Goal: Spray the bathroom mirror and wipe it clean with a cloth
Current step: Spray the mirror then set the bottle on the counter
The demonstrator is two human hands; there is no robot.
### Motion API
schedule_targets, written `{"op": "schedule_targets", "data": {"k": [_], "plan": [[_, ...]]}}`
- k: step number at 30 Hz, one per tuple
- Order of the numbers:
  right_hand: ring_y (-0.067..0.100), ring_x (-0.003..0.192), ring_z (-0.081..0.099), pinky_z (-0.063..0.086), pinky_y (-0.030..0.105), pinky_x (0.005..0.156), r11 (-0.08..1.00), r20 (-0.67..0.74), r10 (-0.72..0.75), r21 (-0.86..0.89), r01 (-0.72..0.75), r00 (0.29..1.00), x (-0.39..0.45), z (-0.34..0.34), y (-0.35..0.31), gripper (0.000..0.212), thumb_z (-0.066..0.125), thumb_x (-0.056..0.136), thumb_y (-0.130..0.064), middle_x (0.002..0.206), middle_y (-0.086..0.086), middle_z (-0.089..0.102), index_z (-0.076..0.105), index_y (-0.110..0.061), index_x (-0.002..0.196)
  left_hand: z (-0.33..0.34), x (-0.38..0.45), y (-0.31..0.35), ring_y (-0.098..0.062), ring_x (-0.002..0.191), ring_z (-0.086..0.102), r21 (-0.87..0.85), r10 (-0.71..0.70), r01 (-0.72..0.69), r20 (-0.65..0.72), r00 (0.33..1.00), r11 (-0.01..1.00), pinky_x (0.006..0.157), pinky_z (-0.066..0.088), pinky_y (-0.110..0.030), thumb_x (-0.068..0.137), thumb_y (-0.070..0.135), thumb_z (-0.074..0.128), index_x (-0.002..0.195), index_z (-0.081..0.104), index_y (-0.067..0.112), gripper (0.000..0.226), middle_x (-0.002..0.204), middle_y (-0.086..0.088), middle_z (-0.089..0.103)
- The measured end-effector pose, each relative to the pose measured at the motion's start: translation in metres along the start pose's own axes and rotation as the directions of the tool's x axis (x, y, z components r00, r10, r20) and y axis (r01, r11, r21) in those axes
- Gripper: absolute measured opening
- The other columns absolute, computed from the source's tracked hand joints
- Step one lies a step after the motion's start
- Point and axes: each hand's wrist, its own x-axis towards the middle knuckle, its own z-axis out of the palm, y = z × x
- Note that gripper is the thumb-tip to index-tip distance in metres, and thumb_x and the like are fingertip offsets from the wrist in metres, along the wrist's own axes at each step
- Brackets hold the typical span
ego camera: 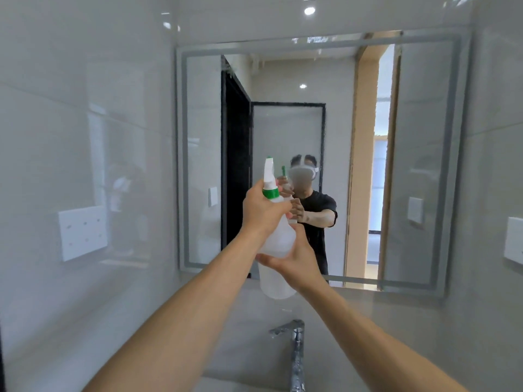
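I see the spray bottle held up in front of the bathroom mirror, roughly upright, its translucent white body topped by a green collar and a white trigger head with a green nozzle tip aimed at the glass. My left hand wraps the bottle's neck just under the collar, fingers curled round it and closed tight; I cannot tell whether one of them sits on the trigger, since the back of the hand hides it. My right hand cups the bottle's lower body from the right side, thumb stretched across the front, the other fingers bent behind the plastic and pressed together against it.

The mirror is a wide rectangle with a frosted band running inside its edge, mounted on a glossy pale tiled wall. Its glass shows the reflection of the same grip on the bottle. Below the bottle stands a chrome faucet. A white socket plate is set in the left wall, well apart from the mirror, and another white plate sits at the right edge.
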Motion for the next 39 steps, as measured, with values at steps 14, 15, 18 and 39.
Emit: {"op": "schedule_targets", "data": {"k": [14,15,18,39], "plan": [[0.012,0.101,0.063,0.057,0.028,0.076,0.998,0.167,-0.046,0.057,0.037,0.985,0.003,0.075,-0.017,0.080,0.092,0.060,-0.036,0.111,-0.007,0.061,0.040,-0.029,0.121,-0.079,-0.006,-0.005,-0.011,0.062,0.070,0.048,-0.045,0.056,-0.205,0.978,0.997,0.062,0.060,-0.028,0.072,-0.006,0.070,0.107,0.061,0.010,0.039,0.106,-0.005,0.066],[0.009,0.101,0.063,0.054,0.022,0.072,0.997,0.175,-0.048,0.062,0.037,0.983,0.001,0.079,-0.018,0.080,0.092,0.061,-0.035,0.111,-0.007,0.061,0.040,-0.029,0.121,-0.084,-0.007,-0.006,-0.003,0.057,0.066,0.053,-0.043,0.055,-0.214,0.976,0.997,0.056,0.057,-0.021,0.073,-0.008,0.069,0.108,0.061,0.008,0.039,0.103,-0.005,0.066],[0.008,0.099,0.063,0.052,0.018,0.069,0.996,0.195,-0.056,0.077,0.041,0.979,-0.001,0.090,-0.019,0.080,0.092,0.062,-0.032,0.111,-0.007,0.061,0.040,-0.028,0.122,-0.096,-0.011,-0.010,0.002,0.049,0.061,0.056,-0.047,0.062,-0.238,0.970,0.996,0.050,0.051,-0.015,0.074,-0.010,0.068,0.106,0.060,0.003,0.035,0.092,-0.008,0.064],[0.005,0.089,0.059,0.052,0.024,0.065,0.989,0.307,0.105,0.065,-0.131,0.946,-0.061,0.129,0.024,0.076,0.092,0.063,-0.029,0.100,-0.013,0.057,0.039,-0.026,0.118,-0.127,-0.062,-0.081,-0.023,0.069,0.065,-0.038,-0.238,0.236,-0.266,0.934,0.971,0.062,0.056,-0.032,0.066,-0.008,0.068,0.108,0.064,0.013,0.046,0.110,-0.003,0.067]]}}
